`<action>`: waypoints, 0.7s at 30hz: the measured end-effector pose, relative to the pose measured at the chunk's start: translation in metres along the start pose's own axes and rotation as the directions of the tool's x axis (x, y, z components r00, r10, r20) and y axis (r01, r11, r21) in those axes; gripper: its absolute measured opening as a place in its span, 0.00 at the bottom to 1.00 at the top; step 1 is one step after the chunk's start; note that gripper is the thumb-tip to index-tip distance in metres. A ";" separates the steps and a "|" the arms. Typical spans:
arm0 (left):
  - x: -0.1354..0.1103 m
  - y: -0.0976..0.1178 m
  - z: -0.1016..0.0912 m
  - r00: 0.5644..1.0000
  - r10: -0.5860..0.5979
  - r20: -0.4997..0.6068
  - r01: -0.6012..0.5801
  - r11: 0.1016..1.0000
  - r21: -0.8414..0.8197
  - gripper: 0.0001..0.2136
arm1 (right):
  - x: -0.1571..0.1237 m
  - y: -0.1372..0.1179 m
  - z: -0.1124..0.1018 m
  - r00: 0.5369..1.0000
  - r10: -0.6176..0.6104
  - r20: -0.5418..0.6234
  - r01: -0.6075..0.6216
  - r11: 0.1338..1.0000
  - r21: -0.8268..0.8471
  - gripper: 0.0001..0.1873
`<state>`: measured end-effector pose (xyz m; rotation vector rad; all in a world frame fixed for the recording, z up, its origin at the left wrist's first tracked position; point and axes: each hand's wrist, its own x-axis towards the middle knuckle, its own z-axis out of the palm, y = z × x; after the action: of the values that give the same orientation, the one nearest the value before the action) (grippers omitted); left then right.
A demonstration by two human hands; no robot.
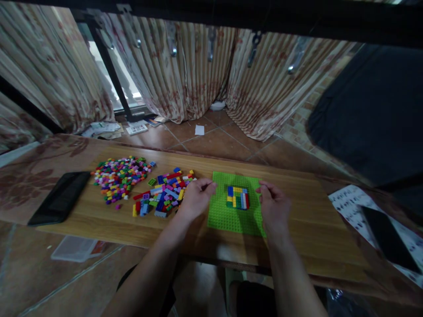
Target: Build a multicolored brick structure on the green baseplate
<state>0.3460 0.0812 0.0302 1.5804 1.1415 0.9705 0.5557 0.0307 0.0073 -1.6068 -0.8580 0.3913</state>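
A bright green studded baseplate (220,215) lies on the wooden board. Near its middle sits a compact block of toy bricks (238,198) in blue, yellow, white, green and red. My left hand (198,198) is at the plate's left edge, thumb and fingers drawn together. At the right edge, my right hand (275,207) has its fingers curled in a similar pinch. Whatever lies between the fingertips of either hand is too blurred to make out, and whether they touch the plate I cannot tell.
Larger loose bricks (165,193) lie left of my left hand, with a heap of small bricks (120,176) beyond. A black tablet (61,198) rests at the board's left end. A dark phone (390,237) lies on a printed sheet (350,204) at right. A dark bar crosses overhead.
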 end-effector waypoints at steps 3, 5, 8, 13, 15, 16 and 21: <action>0.002 0.001 -0.014 0.993 -0.030 -0.115 0.024 0.998 -0.050 0.15 | -0.012 -0.013 0.000 1.000 0.027 -0.004 -0.026 0.998 0.060 0.17; 0.002 0.003 -0.022 0.982 -0.037 -0.187 0.017 0.994 -0.110 0.16 | -0.022 -0.020 0.001 0.999 0.037 0.026 -0.038 0.997 0.064 0.16; 0.002 0.008 -0.037 0.955 -0.036 -0.293 -0.026 0.978 -0.206 0.18 | -0.035 -0.028 0.008 0.996 0.020 0.089 -0.025 0.998 0.053 0.15; 0.000 0.014 -0.076 0.849 -0.086 -0.521 -0.126 0.925 -0.358 0.19 | -0.059 -0.040 0.025 0.961 -0.109 0.256 0.124 0.991 -0.046 0.14; -0.001 0.013 -0.094 0.798 -0.141 -0.585 -0.153 0.892 -0.425 0.17 | -0.068 -0.044 0.032 0.930 -0.141 0.340 0.173 0.983 -0.067 0.14; -0.001 0.011 -0.101 0.777 -0.180 -0.604 -0.156 0.873 -0.462 0.15 | -0.073 -0.045 0.035 0.912 -0.152 0.382 0.195 0.978 -0.076 0.14; -0.004 0.006 -0.124 0.729 -0.309 -0.611 -0.154 0.795 -0.586 0.07 | -0.097 -0.048 0.054 0.782 -0.250 0.571 0.351 0.933 -0.073 0.12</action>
<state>0.2297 0.1051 0.0673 0.6174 1.1801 1.7426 0.4390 -0.0003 0.0207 -1.4919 -1.6166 0.5771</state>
